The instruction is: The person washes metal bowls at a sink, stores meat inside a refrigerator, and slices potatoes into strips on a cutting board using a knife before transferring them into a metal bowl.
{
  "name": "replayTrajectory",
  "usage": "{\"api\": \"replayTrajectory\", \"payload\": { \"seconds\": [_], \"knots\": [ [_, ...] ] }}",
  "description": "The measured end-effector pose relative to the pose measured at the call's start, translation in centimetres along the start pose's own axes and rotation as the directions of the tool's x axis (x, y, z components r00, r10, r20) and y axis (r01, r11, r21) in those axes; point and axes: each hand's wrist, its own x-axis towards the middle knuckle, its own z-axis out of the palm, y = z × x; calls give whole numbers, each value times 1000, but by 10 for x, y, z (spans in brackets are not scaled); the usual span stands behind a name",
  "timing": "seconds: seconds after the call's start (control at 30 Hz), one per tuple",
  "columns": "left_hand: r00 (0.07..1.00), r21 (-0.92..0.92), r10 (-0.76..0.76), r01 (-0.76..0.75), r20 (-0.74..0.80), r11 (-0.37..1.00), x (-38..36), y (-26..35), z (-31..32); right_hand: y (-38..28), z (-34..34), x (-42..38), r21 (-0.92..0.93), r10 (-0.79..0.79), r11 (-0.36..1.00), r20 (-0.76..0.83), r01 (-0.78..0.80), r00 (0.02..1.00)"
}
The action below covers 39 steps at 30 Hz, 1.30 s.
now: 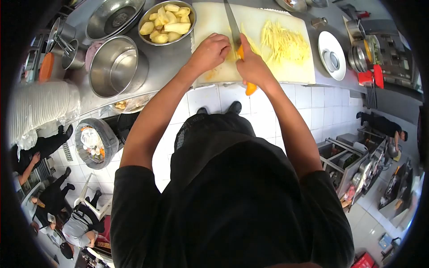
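My right hand (251,64) is wrapped around the orange handle (251,89) of a kitchen knife (232,20), its long blade pointing away from me over the white cutting board (208,18). Just left of the blade, my left hand (212,51) has its fingers curled down on pale yellow potato (231,56), mostly hidden beneath them. To the right of the knife spreads a pile of thin potato strips (283,42). Peeled potatoes (165,20) fill a metal bowl (141,21) beside the board's left edge.
A deep steel pot (100,82) and a colander (96,31) stand left on the counter. A white oval dish (325,44) sits right of the board. Below the counter is a lined waste bin (109,147). Other people are at lower left and far right.
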Motion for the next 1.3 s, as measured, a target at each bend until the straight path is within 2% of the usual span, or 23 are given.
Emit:
{"api": "replayTrajectory", "payload": {
  "seconds": [0.1,0.27,0.37,0.57,0.67,0.77,0.9,0.93,1.0,1.1,1.17,1.2,1.3],
  "knots": [
    [992,-40,-86,83,-88,996,-4,7,-5,-9,-9,-35,-11,71,997,66,-71,995],
    [987,-64,-108,101,-122,993,-12,17,-5,-15,-5,-68,-25,139,990,85,-137,987],
    [986,-76,-118,110,-119,991,-11,17,-1,7,12,-67,-101,12,995,-4,-12,1000],
    [990,-57,-77,70,-119,996,-13,17,3,11,21,-66,-154,20,988,-27,-24,999],
    [989,-35,-32,28,-141,999,-10,15,4,16,29,-63,-168,-31,986,-61,21,998],
    [990,-15,-29,28,-138,1000,-12,16,6,37,36,-28,-166,-130,980,-143,106,981],
    [994,-9,-74,74,-82,997,-12,17,2,-4,1,-22,-12,41,999,18,-40,999],
    [993,-10,-78,77,-85,997,-14,18,2,-11,-4,-27,-37,99,995,52,-97,994],
    [992,-11,-87,87,-94,996,-14,18,1,7,8,-35,-128,-19,992,-34,14,999],
    [992,-12,-82,81,-99,997,-13,16,3,17,25,-34,-208,-95,975,-92,74,991],
    [993,-18,-89,88,-81,996,-14,14,5,21,26,-14,-261,-84,964,-102,55,991],
    [993,-15,-89,88,-77,996,-14,12,5,7,16,-10,-93,67,993,-18,-68,998],
    [992,-27,-54,51,-115,998,-14,11,6,-9,1,-20,-54,81,995,43,-79,996]
  ]
}}
